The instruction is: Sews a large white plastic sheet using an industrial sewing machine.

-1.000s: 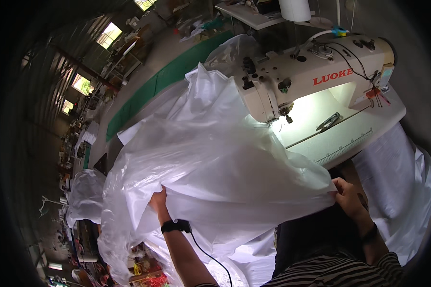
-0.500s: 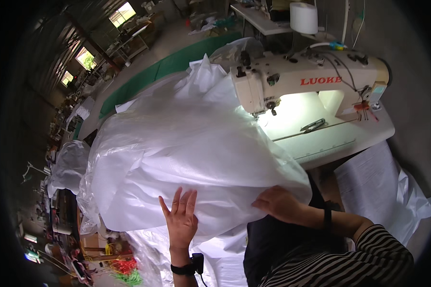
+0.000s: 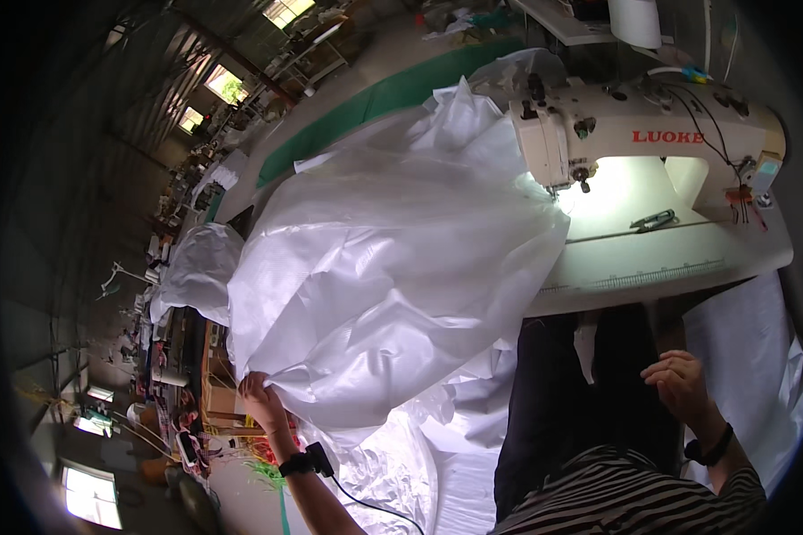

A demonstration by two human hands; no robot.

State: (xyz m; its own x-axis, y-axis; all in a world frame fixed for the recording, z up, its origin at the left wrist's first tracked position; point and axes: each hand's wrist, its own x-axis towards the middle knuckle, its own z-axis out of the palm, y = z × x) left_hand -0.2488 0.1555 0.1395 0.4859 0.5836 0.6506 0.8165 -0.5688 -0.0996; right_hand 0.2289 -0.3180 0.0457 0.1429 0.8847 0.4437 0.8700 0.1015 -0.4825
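Observation:
A large sheet of shiny white woven plastic (image 3: 401, 267) lies rumpled over the left part of the sewing table and hangs down at the front. Its far right side reaches the needle area of a cream sewing machine (image 3: 651, 134). My left hand (image 3: 260, 397) pinches the sheet's near left edge, and creases spread from that grip. Over my lap, my right hand (image 3: 681, 383) is raised off the sheet with its fingers loosely stretched and nothing in them. A pair of thread snips (image 3: 655, 221) rests on the lit machine bed.
More white sheeting (image 3: 745, 348) hangs at the right. Another white bundle (image 3: 201, 267) sits left of the sheet. Beyond runs a long green strip (image 3: 375, 102) on the floor. A white thread cone (image 3: 635, 22) stands behind the machine. Red and green strands (image 3: 266, 471) lie low at the left.
My left hand has gone from lying spread on the sheet to gripping its left edge. My right hand has left the sheet and moved right. The sheet's near right part has shifted left, uncovering my lap.

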